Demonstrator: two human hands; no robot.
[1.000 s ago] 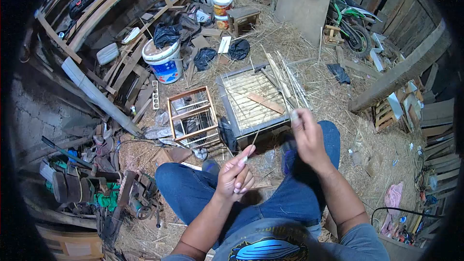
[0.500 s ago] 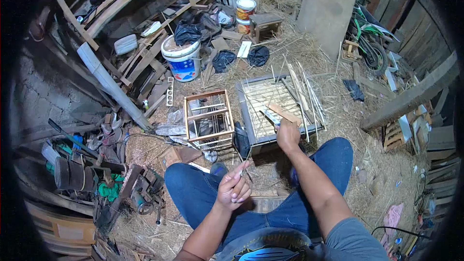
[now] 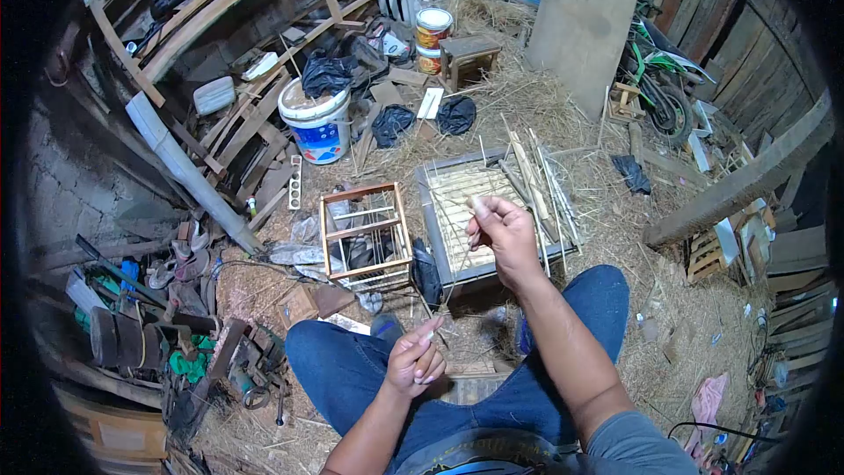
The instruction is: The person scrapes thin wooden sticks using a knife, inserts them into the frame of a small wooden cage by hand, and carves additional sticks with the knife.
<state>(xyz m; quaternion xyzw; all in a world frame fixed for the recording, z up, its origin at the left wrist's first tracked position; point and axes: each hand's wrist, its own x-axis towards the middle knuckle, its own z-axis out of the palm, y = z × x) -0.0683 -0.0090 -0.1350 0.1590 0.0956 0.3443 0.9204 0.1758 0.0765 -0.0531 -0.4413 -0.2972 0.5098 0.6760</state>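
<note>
My left hand (image 3: pixel 413 362) is held low between my knees, fingers curled and thumb against the index finger. A small pale bit shows at the pinch, too small to name. Raised over the front of a low table (image 3: pixel 431 220), my right hand (image 3: pixel 507 237) is closed with thumb and index finger together. Something dark shows below its fingers, but I cannot make out what. Pale sticks (image 3: pixel 527 176) lie across the table's slatted top. Left of the table stands a small wooden frame (image 3: pixel 365 231) with thin rods inside.
A white bucket (image 3: pixel 316 127) with a black bag on it stands behind the frame. Farther back are stacked paint pails (image 3: pixel 432 35) and a small wooden stool (image 3: pixel 470 57). Tools and a vise-like metal piece (image 3: pixel 255 391) lie to the left. A post (image 3: pixel 730 180) leans at the right.
My right hand has lifted off the tabletop and turned toward me; the blade and flat wooden piece seen by it are no longer visible there. My left hand stays pinched, nearly in place.
</note>
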